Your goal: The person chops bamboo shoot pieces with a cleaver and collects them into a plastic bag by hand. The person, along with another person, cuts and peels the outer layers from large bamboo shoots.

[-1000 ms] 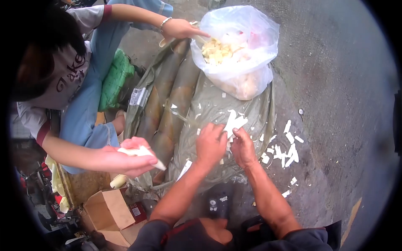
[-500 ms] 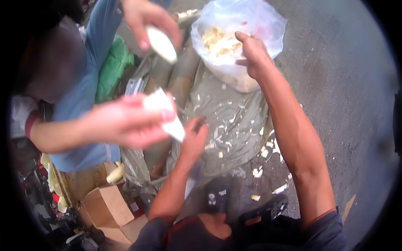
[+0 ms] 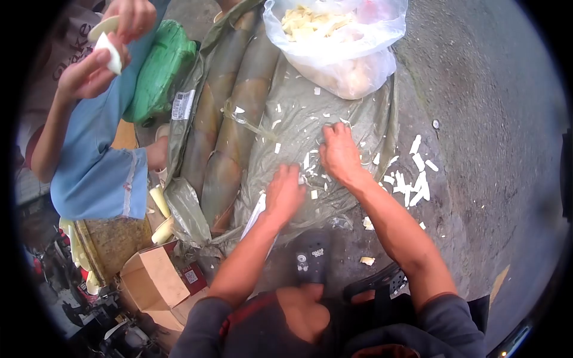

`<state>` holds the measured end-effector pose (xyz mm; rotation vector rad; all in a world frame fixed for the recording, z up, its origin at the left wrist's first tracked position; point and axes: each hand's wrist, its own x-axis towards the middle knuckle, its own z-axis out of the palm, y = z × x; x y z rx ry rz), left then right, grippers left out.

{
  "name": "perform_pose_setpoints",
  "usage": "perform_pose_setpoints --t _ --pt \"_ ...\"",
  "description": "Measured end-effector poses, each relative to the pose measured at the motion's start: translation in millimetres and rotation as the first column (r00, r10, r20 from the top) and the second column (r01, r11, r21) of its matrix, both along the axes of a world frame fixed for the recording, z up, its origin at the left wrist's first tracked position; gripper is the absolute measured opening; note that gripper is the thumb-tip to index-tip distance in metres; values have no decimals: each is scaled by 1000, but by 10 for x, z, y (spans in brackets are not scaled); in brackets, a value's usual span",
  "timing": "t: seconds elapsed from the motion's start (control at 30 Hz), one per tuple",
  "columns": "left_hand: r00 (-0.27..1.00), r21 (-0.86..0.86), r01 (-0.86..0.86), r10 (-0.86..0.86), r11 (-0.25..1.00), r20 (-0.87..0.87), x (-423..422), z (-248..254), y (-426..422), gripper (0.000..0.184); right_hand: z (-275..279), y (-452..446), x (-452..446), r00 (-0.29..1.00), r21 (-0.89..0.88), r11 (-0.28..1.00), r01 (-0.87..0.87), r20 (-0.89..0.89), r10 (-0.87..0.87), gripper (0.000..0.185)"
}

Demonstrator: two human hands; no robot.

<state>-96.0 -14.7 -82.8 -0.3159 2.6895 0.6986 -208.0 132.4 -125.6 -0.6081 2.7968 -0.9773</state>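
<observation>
My left hand [image 3: 285,194] is low over a grey-green plastic sheet [image 3: 286,128], its fingers closed beside a small white scrap [image 3: 302,179]. What it pinches, if anything, I cannot make out. Farther forward, my right hand [image 3: 340,154] touches the sheet with curled fingertips; what is under them is hidden. Small white scraps lie scattered around both hands. Beneath my left forearm, a pale flat thing [image 3: 255,213] shows in part. Beyond my hands stands a clear plastic bag [image 3: 334,68] holding pale yellowish cut pieces [image 3: 313,24].
Two long brownish cylinders [image 3: 236,128] lie left of the scraps. At upper left, another person's hands [image 3: 89,74] hold pale pieces beside a green bag [image 3: 161,71]. An open cardboard box [image 3: 158,280] sits lower left. White strips [image 3: 418,179] lie on the pavement at right.
My right hand has moved from the bag down to the sheet. My left hand has shifted slightly right. The other person's hands have drawn back to the upper left with the pale pieces.
</observation>
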Motion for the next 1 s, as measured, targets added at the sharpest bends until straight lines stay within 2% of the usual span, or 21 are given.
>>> perform_pose_setpoints --t 0.03,0.17,0.27,0.3,0.37,0.47,0.53,0.6,0.63,0.7,0.8,0.9,1.0 --pt "1000 -9 0 0 1000 -7 16 -39 27 52 -20 -52 24 1000 45 999 -16 -6 16 29" --pt "997 0 -38 38 999 66 -37 -51 54 53 -60 -78 382 974 -28 974 -223 18 224 36" --pt "1000 41 -2 3 999 -6 -42 -60 29 53 -21 17 624 935 -91 940 -328 109 337 33" --pt "990 19 37 -34 999 -137 -29 -83 41 40 32 61 683 942 -139 944 -300 115 316 32" --pt "987 31 110 -105 993 -125 -41 -108 63 38 114 121 777 953 -247 940 -235 131 272 31" --pt "976 46 191 -185 980 -118 -42 -165 12 30 50 215 819 1000 -339 941 3 -10 -7 31" --pt "970 65 213 -203 975 -134 -29 -181 -23 29 52 427 699 979 -296 934 202 26 -203 33" --pt "986 163 121 -99 979 -138 3 -114 3 24 62 649 536 925 -201 903 380 70 -374 32" --pt "990 214 73 -45 974 -135 31 -92 30 21 63 742 489 929 -132 920 368 11 -370 32" --pt "991 214 70 -44 974 -123 107 -122 65 27 59 887 426 932 8 937 349 -107 -346 34" --pt "995 181 47 -29 982 -98 159 -89 144 35 -4 966 436 960 204 943 263 45 -278 37" --pt "995 139 80 -70 987 -74 199 -90 174 42 -17 953 463 962 163 968 191 166 -218 40" --pt "993 143 116 -115 983 -13 206 -65 167 49 -11 788 545 987 -13 1000 27 156 -25 40"
